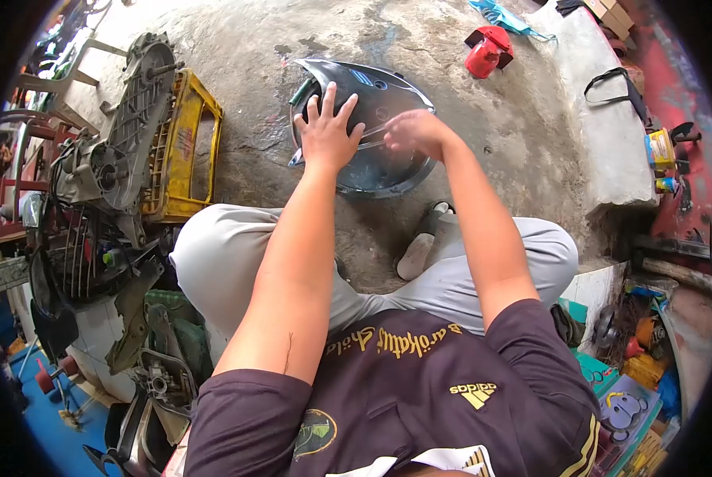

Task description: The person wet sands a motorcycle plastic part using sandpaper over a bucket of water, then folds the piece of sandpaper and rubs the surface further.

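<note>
A glossy dark plastic panel (396, 94) with pointed, pale-edged ends and a blue-and-white sticker sits over a round dark basin (388, 189) on the concrete floor. My left hand (330, 133) rests flat on the panel's left part with its fingers spread. To its right, my right hand (419, 133) is over the panel, its fingers curled and smeared by motion. Two thin pale lines run between the hands; I cannot make out what they are. Whether anything is in my right hand does not show.
On the left, a yellow plastic crate (183, 151) stands beside a metal engine casing (125, 151). A red container (485, 54) is on the floor at the upper right, near a concrete ledge (602, 151). Tools and parts lie at the lower right, by a teal case (594, 370).
</note>
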`<state>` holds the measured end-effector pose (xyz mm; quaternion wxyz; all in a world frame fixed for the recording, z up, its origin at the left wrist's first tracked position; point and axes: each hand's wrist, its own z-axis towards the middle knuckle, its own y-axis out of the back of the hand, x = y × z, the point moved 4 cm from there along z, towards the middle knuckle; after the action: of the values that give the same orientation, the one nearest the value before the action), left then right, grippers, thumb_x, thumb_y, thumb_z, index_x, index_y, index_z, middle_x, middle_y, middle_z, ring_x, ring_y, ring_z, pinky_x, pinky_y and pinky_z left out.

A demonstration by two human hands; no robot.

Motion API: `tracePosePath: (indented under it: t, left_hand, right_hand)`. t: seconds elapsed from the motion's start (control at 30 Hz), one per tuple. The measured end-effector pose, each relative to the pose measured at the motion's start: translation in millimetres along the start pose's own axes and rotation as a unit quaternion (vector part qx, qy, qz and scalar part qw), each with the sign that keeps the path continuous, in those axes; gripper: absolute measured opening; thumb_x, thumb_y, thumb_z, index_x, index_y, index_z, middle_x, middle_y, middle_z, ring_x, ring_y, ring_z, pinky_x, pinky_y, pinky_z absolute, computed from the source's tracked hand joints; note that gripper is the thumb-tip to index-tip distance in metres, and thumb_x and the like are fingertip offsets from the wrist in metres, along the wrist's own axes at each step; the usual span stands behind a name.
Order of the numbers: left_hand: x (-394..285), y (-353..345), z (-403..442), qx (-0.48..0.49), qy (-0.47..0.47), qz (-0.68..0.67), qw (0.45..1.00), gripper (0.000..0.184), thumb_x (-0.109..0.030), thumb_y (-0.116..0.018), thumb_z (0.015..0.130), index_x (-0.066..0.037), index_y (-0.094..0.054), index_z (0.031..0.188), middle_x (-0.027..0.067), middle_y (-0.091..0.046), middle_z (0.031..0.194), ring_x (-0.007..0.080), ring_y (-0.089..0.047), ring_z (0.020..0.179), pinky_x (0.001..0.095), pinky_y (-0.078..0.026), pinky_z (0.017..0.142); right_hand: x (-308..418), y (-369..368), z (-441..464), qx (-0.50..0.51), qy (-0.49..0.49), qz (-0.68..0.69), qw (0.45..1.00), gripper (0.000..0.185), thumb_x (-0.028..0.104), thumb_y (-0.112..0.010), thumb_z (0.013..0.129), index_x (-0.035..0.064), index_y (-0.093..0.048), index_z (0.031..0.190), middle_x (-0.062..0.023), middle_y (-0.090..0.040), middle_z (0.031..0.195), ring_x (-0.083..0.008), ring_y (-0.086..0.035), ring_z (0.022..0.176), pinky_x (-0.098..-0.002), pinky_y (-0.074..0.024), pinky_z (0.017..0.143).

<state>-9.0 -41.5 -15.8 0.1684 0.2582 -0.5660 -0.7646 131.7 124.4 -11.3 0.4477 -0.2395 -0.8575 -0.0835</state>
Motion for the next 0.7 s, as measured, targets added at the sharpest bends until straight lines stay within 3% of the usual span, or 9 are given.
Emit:
tracePosePath:
  t: [0.13, 0.2, 0.33, 0.4, 0.47, 0.57, 0.67, 0.7]
  left_hand:
    - [-25, 7, 0, 0.043, 0.056, -0.023, 0.997, 0.081, -0.062, -0.077, 0.089, -0.033, -0.051, 0.160, 0.0086, -0.027, 0.178, 0.0414, -0.026, 0.161, 0.0697, -0.027, 0.120]
    - [-36, 4, 0, 0.061, 0.105, -0.017, 0.993, 0.090, -0.065, -0.079, 0.086, -0.028, -0.047, 0.162, 0.0125, -0.020, 0.180, 0.0427, -0.018, 0.164, 0.0712, -0.023, 0.123]
    - [-42, 2, 1, 0.065, 0.117, -0.010, 0.991, 0.093, -0.065, -0.079, 0.085, -0.027, -0.045, 0.163, 0.0159, -0.018, 0.179, 0.0433, -0.014, 0.165, 0.0725, -0.021, 0.124]
    - [-36, 3, 4, 0.057, 0.105, -0.008, 0.993, 0.091, -0.066, -0.079, 0.085, -0.027, -0.046, 0.161, 0.0156, -0.022, 0.177, 0.0429, -0.014, 0.165, 0.0747, -0.020, 0.122]
    - [-30, 5, 11, 0.040, 0.038, -0.010, 0.998, 0.088, -0.066, -0.078, 0.086, -0.028, -0.048, 0.159, 0.0145, -0.024, 0.174, 0.0407, -0.014, 0.164, 0.0767, -0.021, 0.120]
    - [-6, 19, 44, -0.005, -0.051, 0.010, 0.999, 0.082, -0.067, -0.075, 0.089, -0.028, -0.051, 0.156, 0.0120, -0.026, 0.172, 0.0372, -0.017, 0.163, 0.0758, -0.023, 0.118]
    - [0, 39, 91, -0.048, -0.095, 0.032, 0.994, 0.078, -0.066, -0.074, 0.092, -0.027, -0.052, 0.156, 0.0114, -0.034, 0.170, 0.0366, -0.027, 0.160, 0.0723, -0.029, 0.118]
    - [-5, 43, 108, 0.042, -0.134, 0.073, 0.987, 0.079, -0.066, -0.073, 0.092, -0.027, -0.051, 0.157, 0.0112, -0.040, 0.168, 0.0351, -0.033, 0.158, 0.0695, -0.033, 0.117]
  right_hand:
    - [23, 30, 8, -0.117, 0.019, -0.139, 0.983, 0.019, 0.004, -0.064, 0.097, -0.0045, -0.074, 0.111, -0.0167, -0.078, 0.094, -0.0268, -0.079, 0.088, -0.0365, -0.0661, 0.081]
    - [34, 65, 15, -0.221, 0.073, -0.329, 0.915, 0.020, 0.001, -0.065, 0.096, -0.0054, -0.073, 0.113, -0.0153, -0.079, 0.094, -0.0224, -0.078, 0.087, -0.0328, -0.0629, 0.079]
    - [54, 101, -5, -0.333, 0.165, -0.356, 0.857, 0.019, -0.002, -0.063, 0.095, -0.0060, -0.074, 0.111, -0.0153, -0.080, 0.095, -0.0189, -0.077, 0.085, -0.0313, -0.0604, 0.077]
    - [47, 110, -7, -0.290, 0.161, -0.120, 0.936, 0.019, -0.003, -0.061, 0.096, -0.0056, -0.074, 0.109, -0.0155, -0.080, 0.095, -0.0187, -0.076, 0.083, -0.0326, -0.0609, 0.077]
    - [45, 103, -22, -0.277, 0.160, -0.127, 0.939, 0.020, -0.002, -0.059, 0.096, -0.0059, -0.075, 0.108, -0.0152, -0.080, 0.094, -0.0193, -0.077, 0.083, -0.0330, -0.0617, 0.078]
    - [37, 62, -40, -0.113, 0.080, -0.283, 0.949, 0.022, 0.000, -0.059, 0.096, -0.0061, -0.074, 0.110, -0.0171, -0.080, 0.096, -0.0204, -0.077, 0.084, -0.0354, -0.0622, 0.079]
    - [-6, 30, -5, 0.039, 0.040, -0.460, 0.886, 0.028, 0.007, -0.063, 0.093, -0.0074, -0.074, 0.114, -0.0177, -0.082, 0.103, -0.0243, -0.078, 0.096, -0.0417, -0.0618, 0.087]
    - [-16, 12, -5, 0.032, 0.052, -0.524, 0.849, 0.030, 0.009, -0.064, 0.092, -0.0075, -0.074, 0.114, -0.0172, -0.081, 0.107, -0.0271, -0.077, 0.101, -0.0423, -0.0605, 0.090]
